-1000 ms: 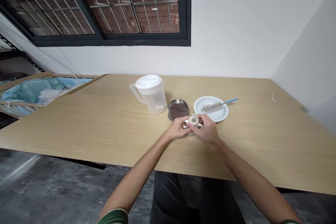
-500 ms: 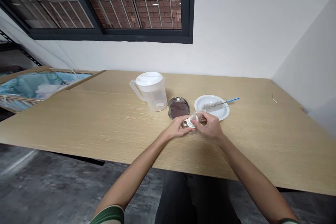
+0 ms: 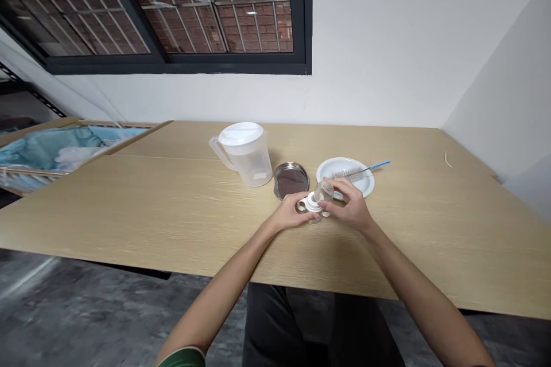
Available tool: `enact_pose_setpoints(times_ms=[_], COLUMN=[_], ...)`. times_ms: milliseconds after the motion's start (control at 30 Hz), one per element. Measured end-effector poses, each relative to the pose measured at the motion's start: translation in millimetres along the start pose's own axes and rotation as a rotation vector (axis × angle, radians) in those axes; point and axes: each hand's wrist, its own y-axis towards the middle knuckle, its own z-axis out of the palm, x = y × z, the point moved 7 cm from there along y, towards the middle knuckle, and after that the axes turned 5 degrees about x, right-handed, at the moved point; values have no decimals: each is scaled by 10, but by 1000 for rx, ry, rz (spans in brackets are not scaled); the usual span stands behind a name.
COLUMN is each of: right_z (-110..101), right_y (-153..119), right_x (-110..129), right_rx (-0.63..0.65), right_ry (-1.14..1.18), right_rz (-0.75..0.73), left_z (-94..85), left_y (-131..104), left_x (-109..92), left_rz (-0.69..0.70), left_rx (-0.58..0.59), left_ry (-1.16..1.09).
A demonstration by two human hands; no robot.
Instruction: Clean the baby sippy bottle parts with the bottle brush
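Note:
My left hand (image 3: 293, 211) is closed around a small clear bottle with a white collar and side handles (image 3: 313, 203), held low over the table. My right hand (image 3: 349, 204) grips a clear dome-shaped cap (image 3: 323, 191), tilted at the upper right of the white collar. Whether the cap's rim touches the collar is hard to tell. Behind my hands lies a shiny metal kidney-shaped dish (image 3: 291, 179). A white plate (image 3: 368, 184) is partly behind my right hand, with a bottle brush (image 3: 350, 172) resting across it, its blue handle pointing right.
A translucent pitcher with a white lid (image 3: 252, 160) stands left of the metal dish. On the wooden table (image 3: 172, 200), a thin pale strip (image 3: 447, 159) lies far right. A crib-like frame with blue cloth (image 3: 55, 146) adjoins the left side. A wall and window rise behind.
My right hand has lifted and tilted the clear cap away from the white collar, so more of the collar shows. My left hand keeps its hold on the bottle. The view has shifted slightly.

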Motion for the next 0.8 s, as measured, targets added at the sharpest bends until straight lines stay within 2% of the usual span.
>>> enact_pose_setpoints(times_ms=[67,133,200,300,400,533,667,800], right_z=[1,-85,-253,-557,-837,-1077,-1156,-984], right_y=[-4,-5,-7,-8,-26,-46,-67,-59], right_x=[-23,-63,-119,-239,-412,-523,-559,-614], right_rx=[-26,-122,-238,-346,-425,-503,-531,-402], right_ry=[117,203,214,171,139,122,107,111], right_rz=[34,77,103,103,136,131,148,192], left_z=[-3,-9,-20,-39,-60,-72,-72,-79], left_y=[-2,-3,-2,4,9,12,12,12], left_x=[17,41,58,58,43,36,53,59], left_rz=[-11,-30,-47,-66,-87,-108,-123,-127], left_rx=[1,0,-4,-5,-9,-12,-7,-6], left_ry=[2,10,20,29,20,-26,-30,-11])
